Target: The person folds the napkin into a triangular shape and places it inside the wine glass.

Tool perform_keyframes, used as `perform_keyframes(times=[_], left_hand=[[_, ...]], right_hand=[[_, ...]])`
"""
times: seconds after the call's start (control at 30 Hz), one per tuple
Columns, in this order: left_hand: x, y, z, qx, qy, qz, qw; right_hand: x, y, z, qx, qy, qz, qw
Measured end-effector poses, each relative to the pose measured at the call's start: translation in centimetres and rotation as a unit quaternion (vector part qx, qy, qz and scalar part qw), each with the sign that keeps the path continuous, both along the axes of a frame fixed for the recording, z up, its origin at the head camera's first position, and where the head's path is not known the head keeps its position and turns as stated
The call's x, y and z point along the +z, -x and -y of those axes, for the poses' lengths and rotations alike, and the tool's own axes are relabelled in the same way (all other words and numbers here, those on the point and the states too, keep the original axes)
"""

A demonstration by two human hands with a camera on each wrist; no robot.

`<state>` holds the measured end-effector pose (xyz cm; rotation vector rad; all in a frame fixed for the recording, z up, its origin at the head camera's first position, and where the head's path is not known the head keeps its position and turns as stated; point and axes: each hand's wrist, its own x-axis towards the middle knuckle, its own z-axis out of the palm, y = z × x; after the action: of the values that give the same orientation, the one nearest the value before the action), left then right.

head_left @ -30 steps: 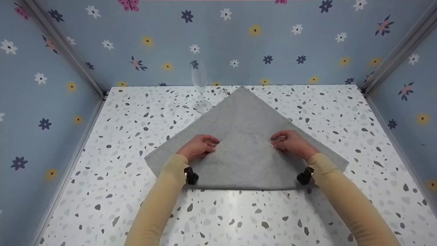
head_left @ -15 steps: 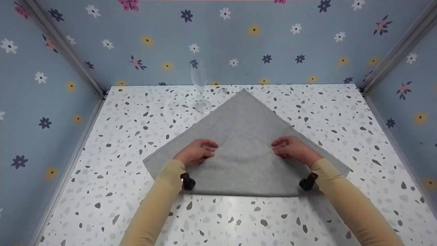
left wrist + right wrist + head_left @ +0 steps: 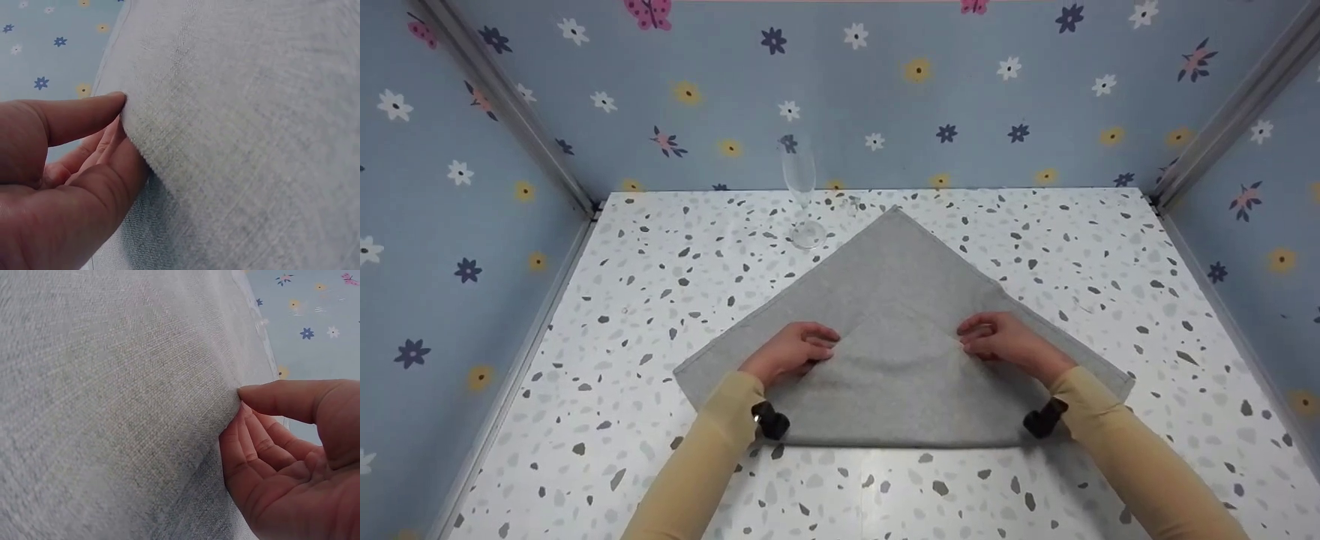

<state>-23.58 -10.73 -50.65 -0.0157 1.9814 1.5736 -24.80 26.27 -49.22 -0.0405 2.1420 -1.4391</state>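
A grey cloth napkin [image 3: 896, 405] lies folded on the speckled table, one corner pointing to the back and a straight fold along the front. My left hand [image 3: 793, 351] pinches the edge of its upper layer on the left between thumb and fingers. On the other side my right hand [image 3: 1012, 345] pinches that same layer's edge. Both wrist views show the thumb on top of the cloth, with fingers of the left hand [image 3: 84, 169] and right hand [image 3: 287, 450] partly behind the lifted edge.
A clear stemmed glass [image 3: 802, 191] stands upright behind the napkin, left of its back corner. Blue flowered panels [image 3: 840, 82] close off the back and both sides of the speckled tabletop [image 3: 622, 300].
Both hands have drawn the napkin toward the front, so its back corner and front fold sit nearer to me. The pinch on each side has stayed. The glass has not moved.
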Motion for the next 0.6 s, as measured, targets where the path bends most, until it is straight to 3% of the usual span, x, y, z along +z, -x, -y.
perform_keyframes(times=[0.33, 0.6], left_hand=[[0.1, 0.3, 1.0, -0.023, -0.003, 0.029, 0.9993], [0.6, 1.1, 0.7, -0.041, 0.024, 0.004, 0.9989]], right_hand=[[0.1, 0.1, -0.1, 0.005, 0.013, 0.002, 1.000], [0.4, 0.7, 0.4, -0.006, 0.001, -0.025, 1.000]])
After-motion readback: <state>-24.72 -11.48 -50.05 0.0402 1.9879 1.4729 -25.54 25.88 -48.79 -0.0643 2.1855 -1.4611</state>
